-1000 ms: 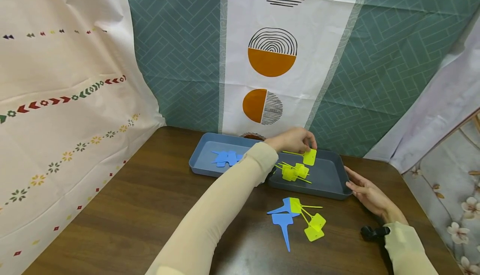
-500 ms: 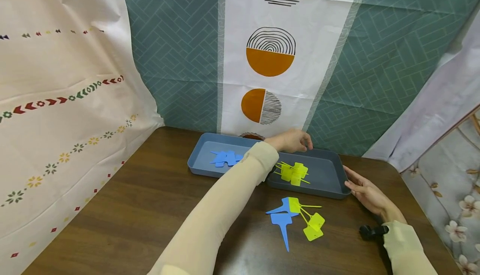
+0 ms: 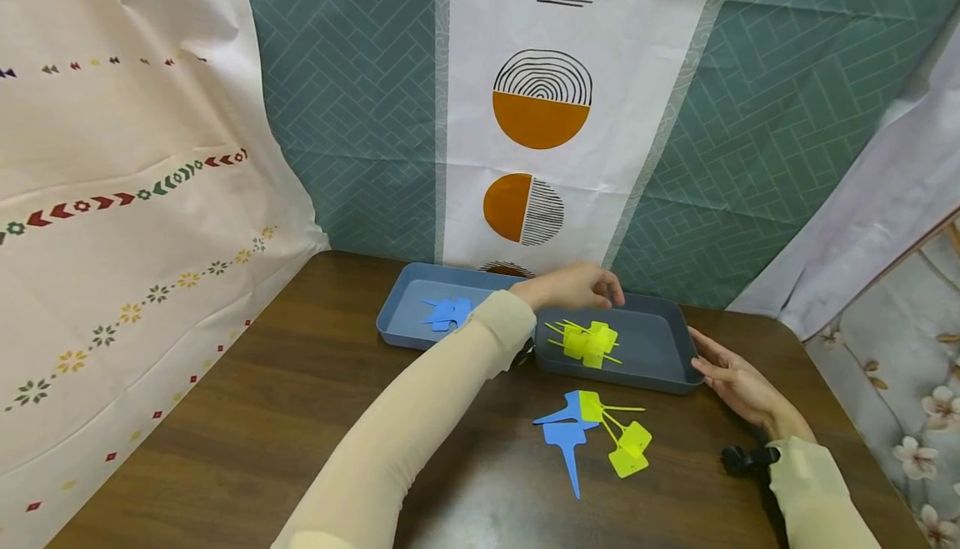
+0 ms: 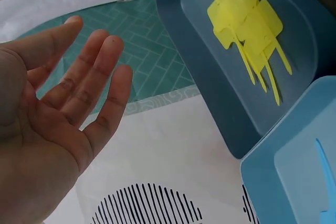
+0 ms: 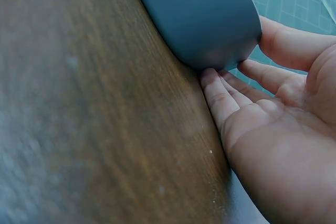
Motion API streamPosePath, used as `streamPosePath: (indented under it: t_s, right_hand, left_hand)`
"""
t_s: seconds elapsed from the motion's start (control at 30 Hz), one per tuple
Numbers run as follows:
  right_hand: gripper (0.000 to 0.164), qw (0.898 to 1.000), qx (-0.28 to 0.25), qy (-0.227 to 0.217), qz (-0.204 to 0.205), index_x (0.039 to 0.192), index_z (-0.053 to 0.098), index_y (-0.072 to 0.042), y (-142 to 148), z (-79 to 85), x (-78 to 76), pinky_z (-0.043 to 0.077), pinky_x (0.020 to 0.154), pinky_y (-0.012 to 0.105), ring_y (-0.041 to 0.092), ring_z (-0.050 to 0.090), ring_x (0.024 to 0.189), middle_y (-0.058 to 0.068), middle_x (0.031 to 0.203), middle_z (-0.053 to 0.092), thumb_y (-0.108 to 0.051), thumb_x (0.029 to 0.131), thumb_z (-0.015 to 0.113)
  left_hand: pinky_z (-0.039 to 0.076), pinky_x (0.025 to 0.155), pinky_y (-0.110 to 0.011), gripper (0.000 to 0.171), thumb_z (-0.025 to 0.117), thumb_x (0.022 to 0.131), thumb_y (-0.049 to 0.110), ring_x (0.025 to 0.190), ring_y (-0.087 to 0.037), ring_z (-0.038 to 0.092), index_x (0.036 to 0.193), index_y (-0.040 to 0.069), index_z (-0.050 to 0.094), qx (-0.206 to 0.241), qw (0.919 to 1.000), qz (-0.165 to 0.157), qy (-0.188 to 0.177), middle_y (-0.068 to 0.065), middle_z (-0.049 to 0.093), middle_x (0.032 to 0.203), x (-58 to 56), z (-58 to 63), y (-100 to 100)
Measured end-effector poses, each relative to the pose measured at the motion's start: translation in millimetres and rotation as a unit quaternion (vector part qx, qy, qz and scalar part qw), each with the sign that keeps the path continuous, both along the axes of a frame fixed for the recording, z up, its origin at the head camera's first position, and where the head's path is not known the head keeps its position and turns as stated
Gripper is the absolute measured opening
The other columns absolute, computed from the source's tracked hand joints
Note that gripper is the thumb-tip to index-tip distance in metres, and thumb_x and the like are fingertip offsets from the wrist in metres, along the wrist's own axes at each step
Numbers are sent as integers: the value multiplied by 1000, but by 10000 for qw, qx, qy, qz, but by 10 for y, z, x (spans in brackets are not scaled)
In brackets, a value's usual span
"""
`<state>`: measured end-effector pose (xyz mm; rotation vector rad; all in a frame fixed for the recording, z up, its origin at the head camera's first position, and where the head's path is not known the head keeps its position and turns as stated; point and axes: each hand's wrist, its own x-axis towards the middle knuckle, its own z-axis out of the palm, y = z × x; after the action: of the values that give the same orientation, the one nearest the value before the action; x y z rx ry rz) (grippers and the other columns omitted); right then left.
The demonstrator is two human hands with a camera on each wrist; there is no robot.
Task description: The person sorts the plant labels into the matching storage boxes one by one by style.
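Observation:
My left hand (image 3: 581,286) is raised above the back of a dark grey-blue tray (image 3: 652,378), its fingers loosely bent and nothing in them. In the left wrist view the palm of that left hand (image 4: 68,103) faces the camera, apart from the tray. Several yellow plant labels (image 3: 588,342) lie piled in the tray's left half. My right hand (image 3: 742,386) holds the tray's right end, its thumb at the rim and its fingertips (image 5: 211,77) low against the outer wall. Blue plant labels (image 3: 566,436) and yellow plant labels (image 3: 630,449) lie on the table in front.
A lighter blue tray (image 3: 397,328) stands left of the dark one and holds several blue labels (image 3: 447,314); my left forearm partly covers its right side. Patterned cloth (image 3: 360,157) hangs right behind the trays. The brown wooden table (image 3: 262,416) extends to the left.
A second ago my left hand held a yellow plant label over the tray; it has let go, and the label now lies on the pile. The right hand stays at the tray's end.

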<state>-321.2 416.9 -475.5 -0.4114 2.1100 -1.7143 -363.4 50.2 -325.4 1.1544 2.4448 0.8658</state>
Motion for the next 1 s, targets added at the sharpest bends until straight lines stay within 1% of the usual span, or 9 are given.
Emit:
streamPosePath:
  t_s: [0.13, 0.3, 0.4, 0.5, 0.6, 0.7, 0.83, 0.9, 1.0]
  right_hand:
    - [70, 10000, 24, 19, 22, 168, -5, -18, 4, 7, 0, 30, 113, 26, 27, 2, 158, 16, 172, -20, -16, 114, 41]
    - [71, 10000, 45, 16, 14, 168, -4, -19, 10, 6, -10, 30, 113, 27, 41, -9, 156, 17, 171, -20, -17, 114, 41]
    - [71, 10000, 48, 6, 7, 168, -4, -20, 10, 9, -6, 33, 108, 22, 37, -5, 157, 16, 171, -20, -17, 114, 41]
    - [71, 10000, 14, 4, 36, 168, -5, -20, 12, 10, 3, 31, 109, 23, 31, -1, 157, 15, 171, -20, -17, 114, 41]
    - [71, 10000, 21, 1, 34, 168, -5, -19, 17, 7, 9, 28, 115, 28, 30, -1, 158, 15, 171, -20, -17, 114, 41]
    - [71, 10000, -36, -32, 1, 168, -5, -19, 7, 7, 3, 14, 125, 46, 35, -7, 157, 15, 171, -21, -16, 114, 41]
    - [71, 9999, -152, -73, 6, 168, -5, -19, -11, 10, -13, -6, 118, 68, 42, -13, 156, 16, 171, -22, -15, 114, 42]
    - [71, 9999, -105, -61, 4, 168, -4, -20, -8, 12, -15, 0, 122, 63, 40, -10, 156, 16, 171, -21, -16, 114, 42]
    - [71, 10000, -63, -30, 26, 168, -4, -19, 10, 15, -3, 18, 123, 40, 31, -3, 158, 15, 171, -21, -16, 114, 41]
  left_hand:
    - [51, 82, -21, 20, 60, 107, 12, 95, -13, 64, 123, 13, 72, 106, 9998, -139, 106, -4, 71, 109, 60, -41, -74]
    - [51, 86, -18, 21, 62, 106, 11, 99, -10, 65, 124, 12, 72, 303, 9991, -286, 116, -2, 71, 114, 141, -107, -151]
    - [51, 89, -17, 21, 62, 105, 9, 103, -13, 65, 124, 10, 72, 566, 9978, -331, 50, -3, 70, 114, 202, -132, -196]
    - [51, 91, -18, 21, 62, 105, 9, 105, -15, 64, 124, 8, 71, 745, 9966, -346, -26, -3, 69, 115, 266, -152, -242]
    - [51, 90, -18, 21, 61, 106, 10, 105, -14, 66, 125, 9, 71, 792, 9962, -359, -111, -5, 69, 116, 335, -175, -281]
    - [52, 88, -19, 22, 61, 106, 11, 105, -11, 65, 126, 10, 71, 818, 9959, -345, -142, -4, 69, 117, 415, -217, -328]
    - [51, 91, -18, 22, 63, 105, 11, 106, -12, 65, 125, 9, 71, 901, 9951, -394, -72, 0, 70, 116, 535, -282, -401]
    - [50, 93, -18, 21, 63, 105, 10, 104, -12, 66, 124, 9, 71, 935, 9946, -445, 8, 1, 71, 114, 580, -319, -429]
    - [49, 95, -17, 19, 63, 105, 9, 102, -12, 66, 122, 9, 72, 951, 9942, -499, 49, 2, 71, 112, 636, -365, -454]
